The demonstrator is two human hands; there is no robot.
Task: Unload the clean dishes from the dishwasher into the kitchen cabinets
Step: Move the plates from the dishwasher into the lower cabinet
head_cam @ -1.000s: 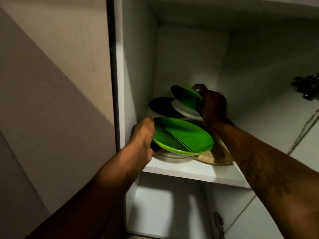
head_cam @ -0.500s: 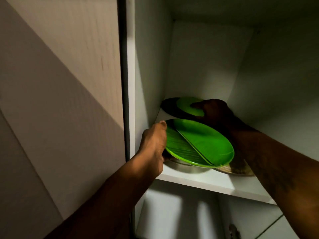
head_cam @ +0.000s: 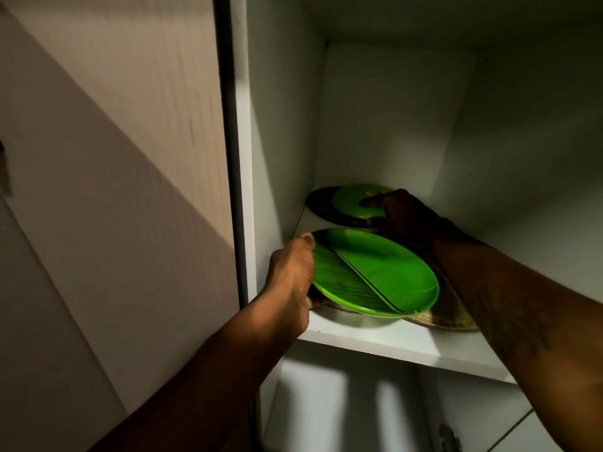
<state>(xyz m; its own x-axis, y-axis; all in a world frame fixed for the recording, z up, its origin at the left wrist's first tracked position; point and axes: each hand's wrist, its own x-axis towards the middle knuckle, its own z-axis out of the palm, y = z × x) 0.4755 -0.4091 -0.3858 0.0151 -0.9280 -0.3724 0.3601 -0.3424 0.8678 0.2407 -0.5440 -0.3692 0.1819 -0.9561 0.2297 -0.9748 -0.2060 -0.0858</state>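
Note:
A large green leaf-shaped plate lies at the front of the white cabinet shelf, on top of a glass dish and a brownish plate. My left hand grips its left rim, thumb on top. At the back of the shelf a small green plate lies flat on a dark plate. My right hand holds the small green plate's right edge, a finger stretched over its top.
The cabinet's left side wall and a closed beige door stand to the left. A brownish patterned plate sticks out under the large green one. A lower compartment opens beneath the shelf.
The small green plate went from tilted in my right hand to lying flat on the dark plate. My left hand has kept hold of the large green plate.

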